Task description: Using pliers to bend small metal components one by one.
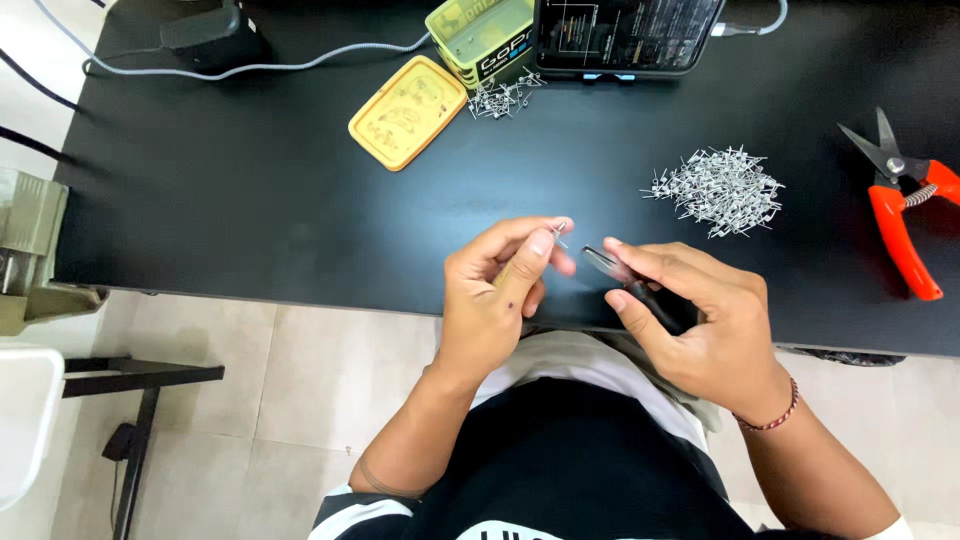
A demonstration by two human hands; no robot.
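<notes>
My left hand (498,290) pinches a tiny metal wire part (560,231) between thumb and forefinger, just above the near edge of the black table (250,190). Close to its right, my right hand (690,320) grips small black-handled pliers (620,275), whose metal jaws point left toward the wire part with a short gap between them. A big heap of the same small metal parts (720,187) lies on the table beyond my right hand. A smaller heap (500,98) sits near the far edge.
Orange-handled snips (905,205) lie at the table's right. A yellow tin (480,35) and its lid (407,112) are at the back, beside a dark phone (625,35) with a cable. A black power adapter (213,35) sits back left. Tiled floor lies below.
</notes>
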